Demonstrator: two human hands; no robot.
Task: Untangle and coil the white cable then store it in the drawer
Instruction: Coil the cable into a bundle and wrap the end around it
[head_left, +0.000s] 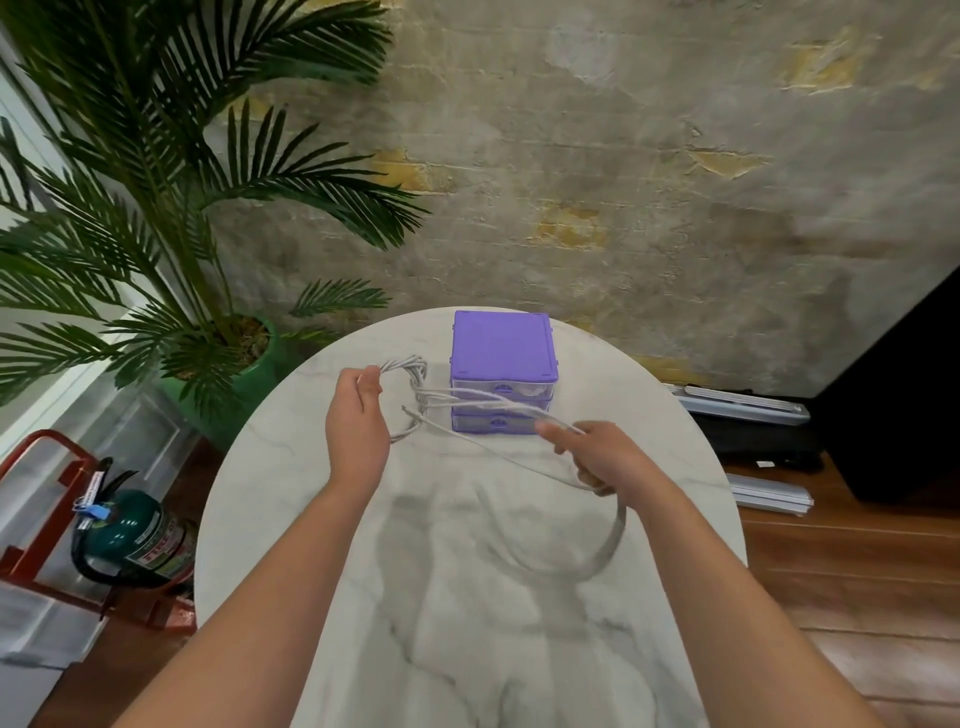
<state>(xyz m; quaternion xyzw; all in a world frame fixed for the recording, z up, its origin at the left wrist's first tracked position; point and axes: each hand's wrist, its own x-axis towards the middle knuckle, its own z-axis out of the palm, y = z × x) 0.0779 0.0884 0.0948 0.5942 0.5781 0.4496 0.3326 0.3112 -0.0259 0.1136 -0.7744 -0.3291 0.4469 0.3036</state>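
Observation:
The white cable (470, 402) is stretched in several strands above the table between both hands. My left hand (357, 426) grips a bundle of loops at the left, with loops showing above and below the fist. My right hand (597, 457) pinches the strands at the right, and a blurred loop of cable hangs below it towards the tabletop. Behind the cable stands the purple drawer unit (501, 353) with clear-fronted drawers, both shut as far as I can see.
A round white marble table (467, 597) holds the drawer unit at its far edge. A potted palm (156, 208) stands left, a fire extinguisher (135, 535) in a red stand lower left. Metal rails and a black bag lie on the wooden floor at right.

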